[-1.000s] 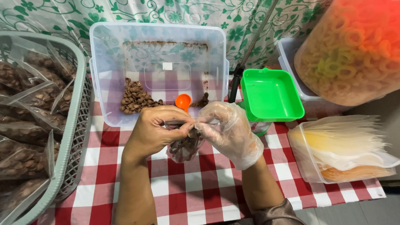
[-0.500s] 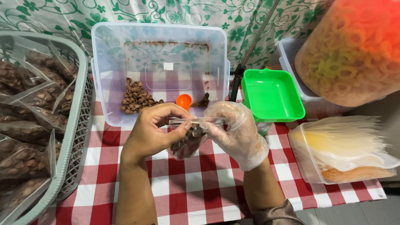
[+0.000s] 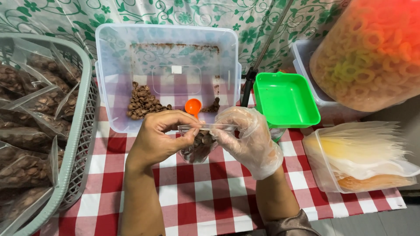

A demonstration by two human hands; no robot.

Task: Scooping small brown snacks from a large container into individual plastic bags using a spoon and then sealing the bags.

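Plastic everywhere on this red-and-white checked tablecloth (image 3: 210,192). At about 12 o'clock from the hands sits a clear rectangular plastic tub (image 3: 168,48) with a small white square label stuck on its floor, a low heap of brown curly snack pieces (image 3: 143,105) at its left and one orange plastic scoop (image 3: 193,106) near the front wall. At 9 o'clock, a grey-green mesh plastic basket (image 3: 76,131) is piled with clear bags of the same brown snack, at least six, though the overlap makes an exact count hard. At 2 o'clock is one bright green square plastic tray (image 3: 284,98), and past it, at the frame's upper right, a big clear bag of orange ring-shaped crackers (image 3: 372,52) resting over another clear tub. At 3 o'clock lies one stack of empty clear plastic bags (image 3: 363,153) in a clear container, too many to count.

Dead centre, just in front of the tub, is a small clear plastic pouch (image 3: 199,146), roughly half full of the brown pieces, its flat top edge stretched level between both hands. The bare left hand (image 3: 159,140) pinches the pouch's left end between thumb and curled fingers. The right hand (image 3: 249,140), in a thin see-through disposable glove, pinches the right end the same way, fingers closed narrow on the rim.
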